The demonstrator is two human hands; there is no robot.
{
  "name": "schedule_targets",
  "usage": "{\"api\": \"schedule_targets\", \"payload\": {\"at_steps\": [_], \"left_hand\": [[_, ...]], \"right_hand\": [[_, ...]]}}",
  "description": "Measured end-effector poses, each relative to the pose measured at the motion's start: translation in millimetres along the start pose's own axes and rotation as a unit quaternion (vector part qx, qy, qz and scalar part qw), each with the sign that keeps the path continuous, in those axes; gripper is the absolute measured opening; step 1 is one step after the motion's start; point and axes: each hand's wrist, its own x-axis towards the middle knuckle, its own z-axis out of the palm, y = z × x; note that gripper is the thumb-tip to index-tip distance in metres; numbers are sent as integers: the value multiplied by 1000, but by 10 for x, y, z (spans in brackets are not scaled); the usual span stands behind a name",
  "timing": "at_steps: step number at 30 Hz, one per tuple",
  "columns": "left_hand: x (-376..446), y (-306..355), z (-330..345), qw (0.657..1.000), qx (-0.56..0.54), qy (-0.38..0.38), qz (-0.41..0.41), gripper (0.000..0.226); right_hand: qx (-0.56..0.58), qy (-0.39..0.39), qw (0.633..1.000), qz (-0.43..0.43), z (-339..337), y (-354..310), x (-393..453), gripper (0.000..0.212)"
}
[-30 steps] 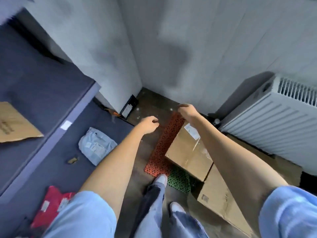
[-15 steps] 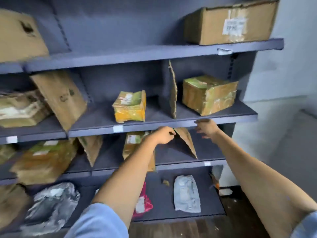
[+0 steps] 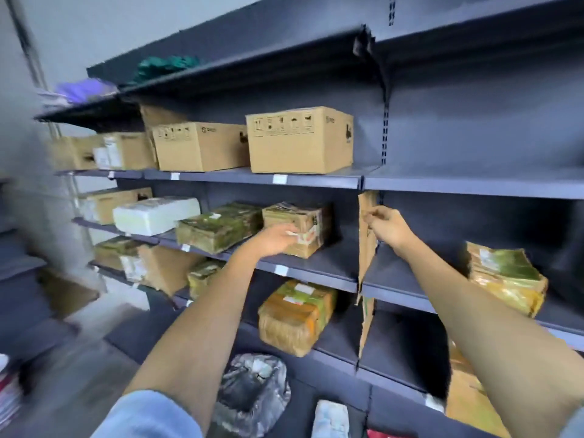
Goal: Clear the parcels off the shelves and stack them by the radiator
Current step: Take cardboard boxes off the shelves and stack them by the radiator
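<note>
Both arms are up at the dark grey metal shelving (image 3: 316, 180), and the left hand (image 3: 278, 240) lies against the near face of a small tape-wrapped brown parcel (image 3: 298, 229), fingers laid along its front; whether they curl round the edge cannot be told through the blur. That parcel sits on the middle shelf at the right end of a row of three: a white wrapped block (image 3: 156, 214) to the left, a greenish tape-bound parcel (image 3: 218, 227) between them. The right hand (image 3: 387, 229) is just across the gap, fingers bent at the edge of a tall upright sheet of torn brown cardboard (image 3: 366, 238) that stands as a divider between the two bays; whether the hand actually pinches it or only touches it is not clear. One shelf up stand two plain brown cartons with printed handling symbols, the nearer one (image 3: 300, 140) square-on and the second (image 3: 200, 146) just beside it on the left, with more cartons blurred beyond. Below the left forearm lies one orange-and-green taped parcel (image 3: 295, 314), and under that a crumpled silver-grey plastic bag (image 3: 252, 393) on the bottom shelf. In the right bay one yellow-green taped bundle (image 3: 505, 278) rests by the right arm, well apart from either hand. Both sleeves are pale blue.
</note>
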Motion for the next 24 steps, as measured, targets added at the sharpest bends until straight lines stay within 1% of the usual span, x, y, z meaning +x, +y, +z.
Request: {"api": "schedule_targets", "payload": {"at_steps": [2, 5, 9, 13, 16, 18, 20, 21, 22, 24], "left_hand": [[-24, -397, -370, 1000, -8, 25, -12, 39], [68, -864, -808, 999, 4, 46, -28, 38], [447, -1187, -1185, 998, -4, 62, -29, 38], [1086, -1291, -1426, 996, -51, 75, -14, 42], [1629, -1311, -1508, 989, -108, 99, 6, 49], [1952, -1285, -1561, 981, -134, 142, 20, 52], [2221, -1228, -1616, 967, -175, 181, 36, 56], [2349, -1191, -1647, 959, -213, 184, 44, 58], [2470, -1151, -1680, 951, -254, 170, 52, 60], [2649, -1086, -1727, 940, -314, 117, 61, 61]], "right_hand": [[8, 13, 999, -33, 395, -328, 178, 33], [9, 22, 998, -52, 819, -665, 399, 42], [-15, 54, 996, -69, 1174, -904, 732, 53], [-40, 122, 988, -88, 1283, -1046, 1184, 54], [-29, 191, 977, -85, 1272, -1096, 1578, 53], [-3, 217, 974, -70, 1283, -1103, 1834, 55], [65, 230, 970, -51, 1329, -1069, 2023, 54], [99, 241, 965, -41, 1357, -1058, 2097, 54], [125, 253, 959, -29, 1387, -1060, 2143, 56], [147, 278, 949, -1, 1431, -1098, 2177, 60]]}}
